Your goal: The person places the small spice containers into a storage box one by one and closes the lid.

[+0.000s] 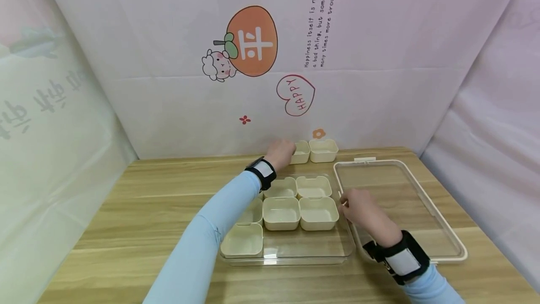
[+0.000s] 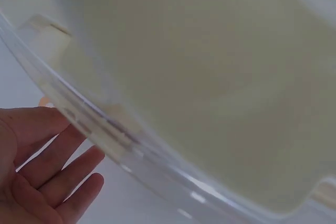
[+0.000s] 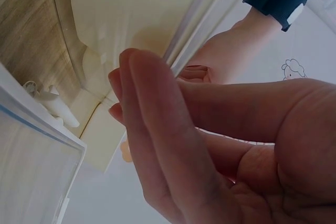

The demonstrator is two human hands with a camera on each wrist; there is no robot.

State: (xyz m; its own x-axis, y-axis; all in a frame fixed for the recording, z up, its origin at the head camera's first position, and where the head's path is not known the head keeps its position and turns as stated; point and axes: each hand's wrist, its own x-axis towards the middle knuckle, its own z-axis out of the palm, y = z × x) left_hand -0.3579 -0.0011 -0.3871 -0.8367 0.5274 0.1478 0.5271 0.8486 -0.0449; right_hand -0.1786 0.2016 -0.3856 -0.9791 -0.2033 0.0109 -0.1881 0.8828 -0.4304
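My left hand [image 1: 280,154] reaches to the back and pinches the left side of a small cream bin [image 1: 301,153]. In the left wrist view its fingers [image 2: 68,174] slant past the clear rim, and the pinching fingertips are hidden. A second cream bin [image 1: 323,151] stands just right of that one. With thumb and fingers, my right hand [image 1: 358,208] grips the right rim of a clear plastic box [image 1: 303,261]. Inside the box sit several cream bins [image 1: 281,214], some partly covered by my left arm. The right wrist view shows the rim entering between thumb and fingers [image 3: 163,124].
A clear lid [image 1: 392,182] with a white border lies flat on the wooden table [image 1: 139,210], right of the box. Behind the table rises a printed white cloth [image 1: 177,107], and pale cloth walls stand on both sides. Bare box floor shows at its front right.
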